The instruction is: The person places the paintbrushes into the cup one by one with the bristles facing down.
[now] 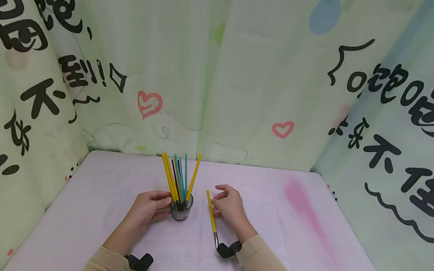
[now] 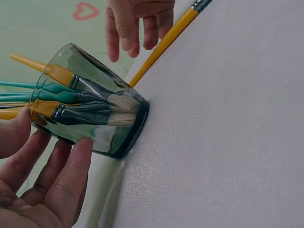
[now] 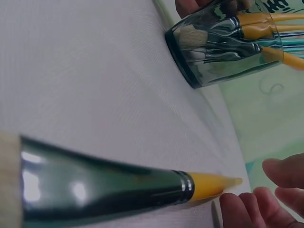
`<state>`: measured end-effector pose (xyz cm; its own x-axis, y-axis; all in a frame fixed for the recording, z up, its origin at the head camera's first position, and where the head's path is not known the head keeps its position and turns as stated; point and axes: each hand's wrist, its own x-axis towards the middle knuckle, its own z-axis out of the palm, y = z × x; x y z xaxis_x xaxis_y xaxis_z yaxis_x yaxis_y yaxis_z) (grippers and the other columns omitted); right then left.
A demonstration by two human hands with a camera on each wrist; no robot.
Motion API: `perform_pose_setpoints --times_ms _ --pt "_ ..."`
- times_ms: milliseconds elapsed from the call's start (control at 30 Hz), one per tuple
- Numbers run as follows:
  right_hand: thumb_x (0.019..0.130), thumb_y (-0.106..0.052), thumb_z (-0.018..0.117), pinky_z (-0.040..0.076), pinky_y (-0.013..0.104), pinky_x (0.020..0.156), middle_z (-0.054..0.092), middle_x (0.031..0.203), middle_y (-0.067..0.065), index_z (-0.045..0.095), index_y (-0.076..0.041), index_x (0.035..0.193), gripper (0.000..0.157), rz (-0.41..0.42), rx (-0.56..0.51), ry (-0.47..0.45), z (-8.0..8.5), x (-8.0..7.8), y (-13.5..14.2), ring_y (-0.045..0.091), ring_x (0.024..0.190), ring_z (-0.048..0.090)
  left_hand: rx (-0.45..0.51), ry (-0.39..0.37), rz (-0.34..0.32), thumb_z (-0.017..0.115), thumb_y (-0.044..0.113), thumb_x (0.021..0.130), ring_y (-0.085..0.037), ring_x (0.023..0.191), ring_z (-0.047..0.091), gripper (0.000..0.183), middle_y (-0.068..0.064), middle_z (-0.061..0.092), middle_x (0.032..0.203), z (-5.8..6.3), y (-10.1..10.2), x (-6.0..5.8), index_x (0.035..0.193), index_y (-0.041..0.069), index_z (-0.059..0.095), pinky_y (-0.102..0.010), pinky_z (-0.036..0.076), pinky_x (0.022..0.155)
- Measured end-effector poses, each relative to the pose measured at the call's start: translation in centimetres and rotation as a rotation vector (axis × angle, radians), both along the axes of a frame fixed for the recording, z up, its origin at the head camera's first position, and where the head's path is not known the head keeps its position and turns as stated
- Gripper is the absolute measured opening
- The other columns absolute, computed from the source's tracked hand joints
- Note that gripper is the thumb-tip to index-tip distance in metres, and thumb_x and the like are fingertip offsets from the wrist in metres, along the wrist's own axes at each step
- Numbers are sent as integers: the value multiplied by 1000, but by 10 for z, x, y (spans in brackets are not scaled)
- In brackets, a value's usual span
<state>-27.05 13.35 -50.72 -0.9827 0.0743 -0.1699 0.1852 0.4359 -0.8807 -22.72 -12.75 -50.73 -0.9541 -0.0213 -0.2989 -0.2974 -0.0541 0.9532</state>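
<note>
A clear smoky glass cup (image 1: 180,212) stands upright on the table, with several paintbrushes (image 2: 90,97) in it, bristles down. The handles are yellow, teal and dark. My left hand (image 1: 152,208) holds the cup from its left side, the thumb near the rim and the fingertips against the wall. To the right of the cup, a single yellow-handled paintbrush (image 1: 211,213) lies on the table, its metal ferrule and pale bristles toward me. Close beside its handle is my right hand (image 1: 230,208), thumb and fingers apart with nothing between them. The wrist camera covers the bristle end in the head view.
A table (image 1: 271,223) under a pale cloth carries a pink stain (image 1: 306,209) on the right. Light green curtains (image 1: 244,70) with black lettering and red hearts hang behind it and at both sides. Black wrist cameras sit at both sleeve cuffs.
</note>
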Motion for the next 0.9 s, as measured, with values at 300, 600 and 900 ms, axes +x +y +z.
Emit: perform_pose_setpoints --times_ms 300,600,900 --pt "86 -8 88 58 24 53 68 88 7 68 -9 133 52 62 176 -25 -2 2 0 16 56 63 5 1 1 75 10 101 -20 100 76 32 -20 75 127 1 0 0 131 -4 73 -43 68 92" --pt "80 -17 93 50 26 57 68 78 -1 71 -9 126 52 114 363 34 -3 1 -4 14 58 62 -9 -4 0 74 12 102 -21 102 76 33 -21 74 130 1 1 0 132 -2 73 -44 68 93" --pt "83 -8 84 46 26 56 64 76 1 73 -9 126 44 114 427 26 -2 0 -7 18 63 58 -10 2 5 75 12 102 -20 101 76 32 -20 75 128 1 1 0 131 -2 74 -43 68 92"
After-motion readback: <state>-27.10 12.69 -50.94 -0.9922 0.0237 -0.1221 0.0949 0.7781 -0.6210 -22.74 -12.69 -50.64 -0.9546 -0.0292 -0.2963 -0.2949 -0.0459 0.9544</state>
